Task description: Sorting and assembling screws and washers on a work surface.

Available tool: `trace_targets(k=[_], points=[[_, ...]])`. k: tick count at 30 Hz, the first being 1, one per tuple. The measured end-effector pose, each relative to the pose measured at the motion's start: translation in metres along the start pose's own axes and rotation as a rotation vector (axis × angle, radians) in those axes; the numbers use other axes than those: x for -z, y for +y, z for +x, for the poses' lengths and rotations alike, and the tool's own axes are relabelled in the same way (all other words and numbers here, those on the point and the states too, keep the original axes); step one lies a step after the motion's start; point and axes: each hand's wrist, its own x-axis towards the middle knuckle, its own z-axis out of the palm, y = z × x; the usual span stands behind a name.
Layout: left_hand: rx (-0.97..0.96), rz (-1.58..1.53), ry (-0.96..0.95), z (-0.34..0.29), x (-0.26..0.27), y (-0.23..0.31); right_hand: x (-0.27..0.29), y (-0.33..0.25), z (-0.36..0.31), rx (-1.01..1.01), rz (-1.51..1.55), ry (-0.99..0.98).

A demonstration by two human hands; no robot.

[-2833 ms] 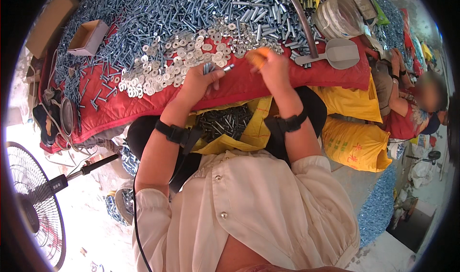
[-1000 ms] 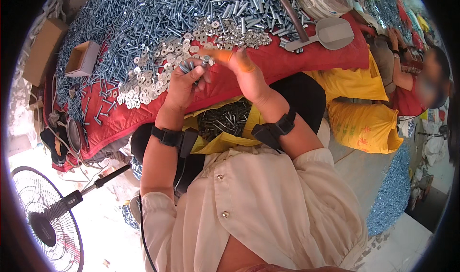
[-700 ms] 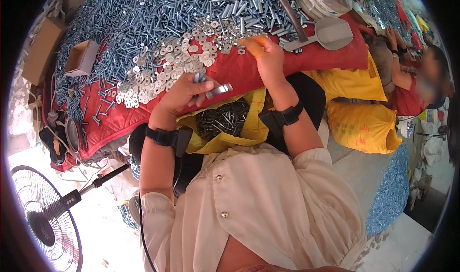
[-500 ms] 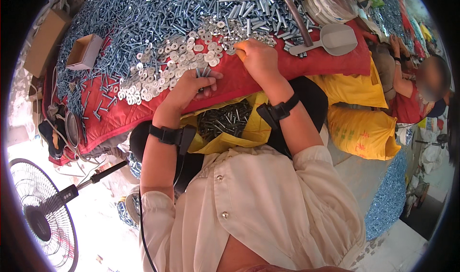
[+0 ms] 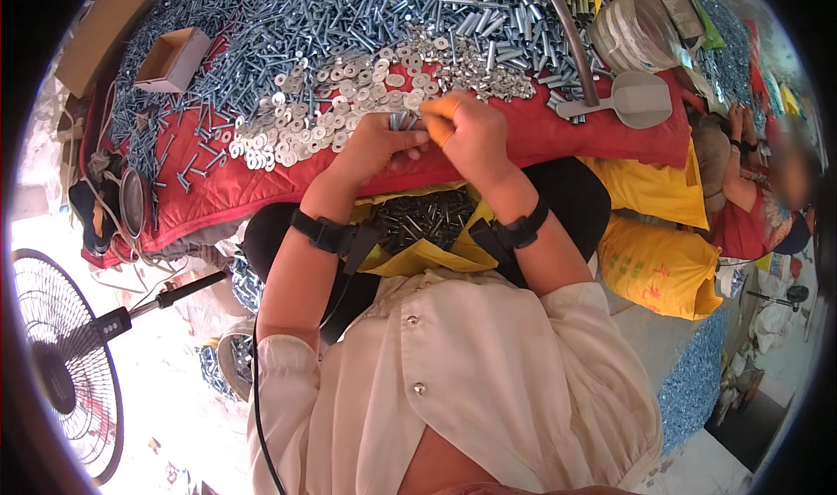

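My left hand (image 5: 377, 149) is closed around a few bolts (image 5: 404, 122) whose blue-grey ends stick up past the thumb and fingers. Close against it on the right, my right hand (image 5: 475, 137) wears orange finger covers and pinches at those ends. Anything between its fingertips is too small or hidden to make out. Flat silver washers (image 5: 305, 116) are spread on the red quilted cloth (image 5: 558, 133) just beyond my hands. Small silver nuts (image 5: 488, 81) lie heaped beside them. Below my wrists, a yellow bag (image 5: 436, 259) between my knees holds dark assembled bolts (image 5: 423, 220).
A large bolt pile (image 5: 288, 24) and metal sleeves (image 5: 510, 15) cover the far side. At right are a grey scoop (image 5: 641, 100), a white bucket (image 5: 636, 28) and a full yellow sack (image 5: 658, 268). A fan (image 5: 65, 364) stands left. Another person (image 5: 750, 198) works at far right.
My right hand has come from the nuts down to my left hand, and the two now meet. My left hand still holds the bolts. The whole view has shifted slightly.
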Motion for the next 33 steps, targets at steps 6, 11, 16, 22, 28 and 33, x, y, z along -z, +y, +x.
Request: trace_targets(k=[6,11,16,22,28,33], points=[[-0.052,0.006,-0.025,0.004,0.002,-0.010,0.012,-0.007,-0.002,0.269,-0.221,-0.055],[-0.131,-0.057,-0.061,0.005,-0.003,-0.010,0.008,-0.011,0.001,-0.236,0.114,-0.101],[-0.091,-0.140,0.101,-0.002,-0.001,-0.006,0.008,0.001,0.006,-0.210,0.118,-0.061],[-0.080,-0.098,0.164,-0.001,0.008,-0.003,0.020,0.040,0.032,-0.247,-0.347,0.006],[-0.111,-0.106,0.180,0.008,0.000,-0.006,0.024,0.093,0.051,-0.189,-0.693,-0.086],[-0.147,-0.132,0.242,0.008,0.015,-0.013,0.032,0.051,0.045,-0.338,-0.182,-0.296]])
